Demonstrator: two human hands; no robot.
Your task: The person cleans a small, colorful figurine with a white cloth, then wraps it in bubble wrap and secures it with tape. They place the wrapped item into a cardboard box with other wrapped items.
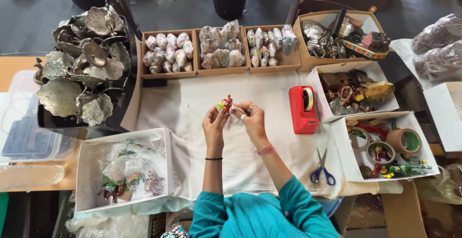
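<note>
Far left, a clear plastic tub (pixel 29 122) sits on the wooden table edge, smooth and see-through. Beside it a dark tray (pixel 72 122) carries a heap of metal leaf-shaped dishes (pixel 82 69), dull silver, ribbed and curled. Below that, a white cardboard box (pixel 89 180) holds crinkly clear plastic wraps over small painted figurines (pixel 127 182), glittery in green and red.

A white cloth (pixel 192 108), soft and wrinkled, covers the middle of the table. Along its far edge stand three brown cardboard trays (pixel 219 50) packed with lumpy items wrapped in shiny plastic.

My left hand (pixel 215 125) is raised over the cloth, thumb and fingertips pinched on a small painted figurine (pixel 224 104), red with yellow and green bits, glossy. It is held in the air above the cloth centre, upright between both hands. My right hand (pixel 251 117) is just beside it, fingers curled, with fingertips closing on something thin and clear next to the figurine; what exactly it grips I cannot tell. Black thread band on the left wrist, pink band on the right, teal sleeves.

Right of the hands, a red tape dispenser (pixel 303 109), blocky plastic with a clear roll, stands on the cloth. Blue-handled scissors (pixel 321 169) lie near my right elbow. Far right, white boxes (pixel 385 146) hold brown tape rolls, round, and mixed metallic trinkets.
</note>
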